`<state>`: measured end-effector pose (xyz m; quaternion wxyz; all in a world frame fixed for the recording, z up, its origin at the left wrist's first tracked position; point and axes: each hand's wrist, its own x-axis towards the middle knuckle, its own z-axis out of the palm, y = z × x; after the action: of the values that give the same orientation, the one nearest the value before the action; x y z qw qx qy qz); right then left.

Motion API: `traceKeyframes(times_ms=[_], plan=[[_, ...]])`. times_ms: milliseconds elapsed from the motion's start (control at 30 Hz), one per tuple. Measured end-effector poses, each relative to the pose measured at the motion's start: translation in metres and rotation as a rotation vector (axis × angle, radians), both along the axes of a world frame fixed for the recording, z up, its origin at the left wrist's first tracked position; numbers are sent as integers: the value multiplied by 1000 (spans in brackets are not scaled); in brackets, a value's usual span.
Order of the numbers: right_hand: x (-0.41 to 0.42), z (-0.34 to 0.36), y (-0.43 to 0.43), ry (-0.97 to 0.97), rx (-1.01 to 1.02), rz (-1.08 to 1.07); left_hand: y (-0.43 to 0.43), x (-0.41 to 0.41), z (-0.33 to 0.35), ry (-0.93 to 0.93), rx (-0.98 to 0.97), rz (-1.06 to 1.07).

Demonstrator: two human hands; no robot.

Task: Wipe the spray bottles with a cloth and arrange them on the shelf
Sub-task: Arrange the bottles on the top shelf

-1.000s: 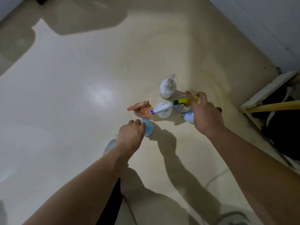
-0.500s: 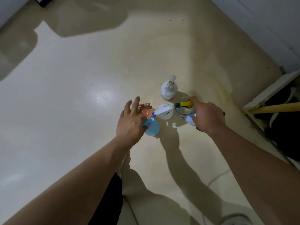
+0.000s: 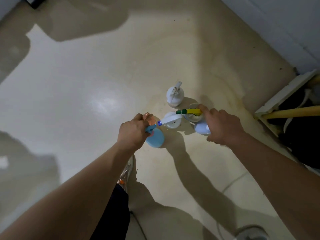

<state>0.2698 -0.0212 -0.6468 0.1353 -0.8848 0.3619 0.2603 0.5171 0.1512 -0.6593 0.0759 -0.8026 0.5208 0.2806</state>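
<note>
Several spray bottles stand close together on the cream floor. A white bottle [image 3: 174, 96] is farthest away. In front of it are a white bottle with a blue-tipped nozzle [image 3: 170, 120] and a bottle with a yellow and green sprayer [image 3: 190, 112]. My left hand [image 3: 133, 134] curls over the heads of the blue bottle [image 3: 155, 138] and the orange bottle [image 3: 150, 118], hiding most of both heads. My right hand [image 3: 223, 129] grips the yellow sprayer, with a pale bluish bottle [image 3: 201, 128] under its fingers. I see no cloth.
A white shelf frame [image 3: 284, 94] and a yellow pole [image 3: 292, 112] lie at the right, below the grey wall [image 3: 285, 23]. My shoes [image 3: 129, 168] [image 3: 251, 232] stand near the bottles. A thin cable [image 3: 232, 182] runs across the floor.
My left hand went from touching the blue bottle to spreading open over the orange one, and now curls over both heads. My right hand stayed on the yellow sprayer.
</note>
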Motion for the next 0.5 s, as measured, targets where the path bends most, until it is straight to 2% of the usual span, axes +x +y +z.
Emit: traceKeyframes(times_ms=[100,200,500], plan=[[-2,4,-6,116,-113,108,6,0,1,22,4,22],[-5,5,-15,166,-119,54,11,1,3,35,8,12],[-6,15,8,-38,66,-255,18,0,11,62,37,14]])
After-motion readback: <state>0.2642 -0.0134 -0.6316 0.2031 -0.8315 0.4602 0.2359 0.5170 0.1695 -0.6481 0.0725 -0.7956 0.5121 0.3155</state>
